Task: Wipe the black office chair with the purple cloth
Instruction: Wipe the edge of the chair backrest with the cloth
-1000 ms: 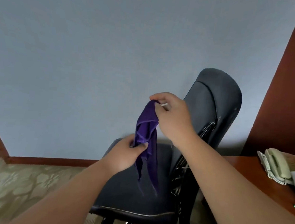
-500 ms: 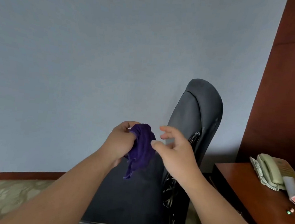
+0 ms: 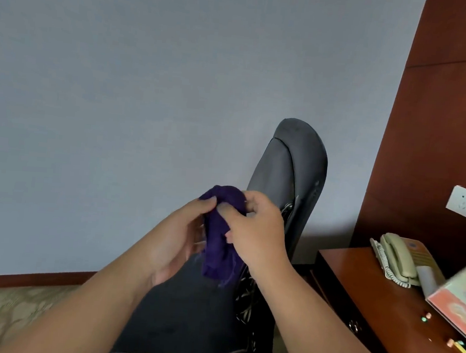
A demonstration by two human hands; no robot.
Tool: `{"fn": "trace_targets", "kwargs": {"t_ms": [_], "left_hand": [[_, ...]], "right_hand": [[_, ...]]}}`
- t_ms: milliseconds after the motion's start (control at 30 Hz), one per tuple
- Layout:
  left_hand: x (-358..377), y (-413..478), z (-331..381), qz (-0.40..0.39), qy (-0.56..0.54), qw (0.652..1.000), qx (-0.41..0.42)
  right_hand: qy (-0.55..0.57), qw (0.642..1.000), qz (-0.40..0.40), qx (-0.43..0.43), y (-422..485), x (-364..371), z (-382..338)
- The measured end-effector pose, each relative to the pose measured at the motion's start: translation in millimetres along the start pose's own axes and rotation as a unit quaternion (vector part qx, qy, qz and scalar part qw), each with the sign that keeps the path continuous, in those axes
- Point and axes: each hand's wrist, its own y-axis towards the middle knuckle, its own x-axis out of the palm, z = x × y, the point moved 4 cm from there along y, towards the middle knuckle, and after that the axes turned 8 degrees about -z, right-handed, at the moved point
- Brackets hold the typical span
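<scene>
Grey-blue wall (image 3: 149,86) behind. Black office chair (image 3: 290,175) stood side-on before it, backrest upright, seat toward the person. Brown desk (image 3: 370,298) just beside the chair on the right, carrying a beige telephone (image 3: 398,259).

Both hands were raised over the seat, in front of the backrest. Left hand (image 3: 173,241) pinched the top of the purple cloth (image 3: 218,239) between thumb and fingers. Right hand (image 3: 255,233) had its fingers curled onto the same bunch from the other side. The cloth hung crumpled between them; whether its lower end touched the seat could not be told.

Judgement: cloth being gathered into a pad; wiping not yet begun. Next move calls for one hand to take the wad firmly and press it flat against backrest or seat.
</scene>
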Motion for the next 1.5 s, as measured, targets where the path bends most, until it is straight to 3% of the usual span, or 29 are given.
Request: {"fn": "trace_targets", "kwargs": {"t_ms": [100,133,233,300,367,467,567,667,900,1000,1167,1500], "left_hand": [[13,11,-8,0.103,-0.007,0.995,-0.013],[15,15,-9,0.139,0.012,0.99,-0.011],[20,28,-6,0.193,0.139,0.97,0.055],[28,36,1,0.212,0.204,0.95,0.109],[41,44,10,0.209,0.225,0.943,0.125],[57,62,17,0.175,0.204,0.959,0.091],[65,80,21,0.151,0.182,0.971,0.042],[64,94,25,0.145,0.241,0.959,0.028],[77,120,28,0.116,0.24,0.963,0.045],[86,134,25,0.115,0.257,0.958,0.057],[97,140,10,0.098,0.363,0.923,0.079],[106,120,-5,0.09,0.52,0.824,0.209]], "right_hand": [[-0.013,0.993,-0.112,0.04,-9,4,-23],[-0.071,0.99,-0.12,0.027,-12,0,-34],[-0.333,0.938,-0.001,-0.098,-11,-27,-78],[-0.388,0.905,0.088,-0.148,-5,-49,-103],[-0.431,0.88,0.138,-0.145,11,-72,-109],[-0.499,0.849,0.154,-0.074,34,-95,-96],[-0.482,0.869,0.116,0.005,49,-109,-75],[-0.438,0.895,0.073,0.031,56,-116,-68],[-0.52,0.851,0.045,0.059,76,-122,-76],[-0.493,0.866,0.047,0.069,87,-123,-66],[-0.4,0.912,0.08,0.045,91,-129,-51],[-0.374,0.924,0.082,0.006,97,-138,-45]]}}
